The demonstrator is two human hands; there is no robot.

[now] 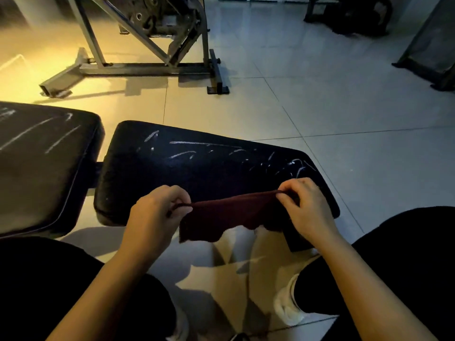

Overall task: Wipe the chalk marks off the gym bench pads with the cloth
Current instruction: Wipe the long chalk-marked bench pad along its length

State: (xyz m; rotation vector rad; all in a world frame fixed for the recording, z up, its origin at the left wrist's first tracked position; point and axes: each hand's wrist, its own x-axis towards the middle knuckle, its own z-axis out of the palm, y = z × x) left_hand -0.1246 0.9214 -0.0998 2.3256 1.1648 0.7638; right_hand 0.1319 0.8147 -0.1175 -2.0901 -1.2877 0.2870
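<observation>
We stretch the dark cloth (229,215) between our left hand (157,212) and right hand (305,207), fingers pinching its top corners; the chalk-streaked pad (197,166) lies at twelve o'clock.

Both hands up front: the left hand (157,212) pinches one top corner of the dark cloth (231,215), the right hand (305,207) pinches the other, and the cloth hangs stretched between them over the near edge of the seat pad (197,168). White chalk marks (204,143) streak that pad, thickest toward its 3 o'clock end. At 9 o'clock sits the back pad (44,156), chalked too. A metal frame (147,65) stands on the tiled floor (344,114) at 12 o'clock. Dark-clad knees flank the view; a white shoe (286,303) shows at 5 o'clock.
</observation>
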